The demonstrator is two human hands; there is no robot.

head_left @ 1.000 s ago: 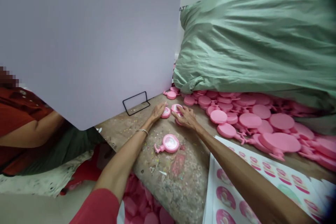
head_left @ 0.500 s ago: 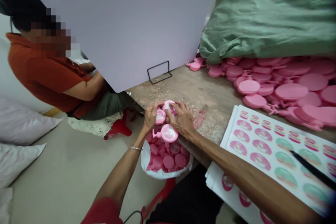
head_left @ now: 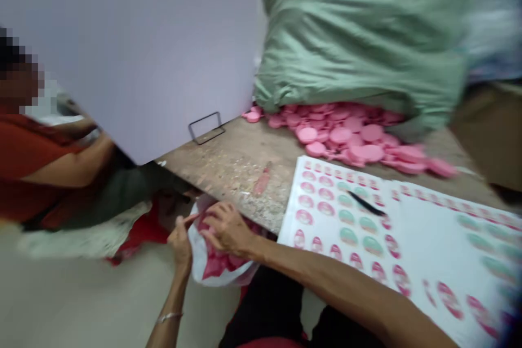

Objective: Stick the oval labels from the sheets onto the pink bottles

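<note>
- the left hand (head_left: 179,242), a thin silver bracelet (head_left: 170,317) on its wrist, sits at the mouth of a white plastic bag (head_left: 196,261), its forefinger stretched out apart from the other fingers
- the right hand (head_left: 226,228) lies over the bag's opening, fingers loosely curled and a little apart; blur hides whether they clamp anything
- pink plastic pieces (head_left: 216,261) fill the bag, just beneath the right hand's fingertips
- the bag stands just below the edge of a worn, paint-flecked workbench (head_left: 228,174)
- on the bench, a white sheet of round pink and green labels (head_left: 338,217) lies to the right of the hands, a black marker (head_left: 367,204) resting on it
- a heap of pink plastic discs (head_left: 342,136) spills from under a bulging green sack (head_left: 359,38)
- a lilac board (head_left: 122,49) stands on a black wire stand (head_left: 206,128)
- to the left, a seated co-worker in a red shirt (head_left: 41,174) faces away from the bench, partly hidden by the board
</note>
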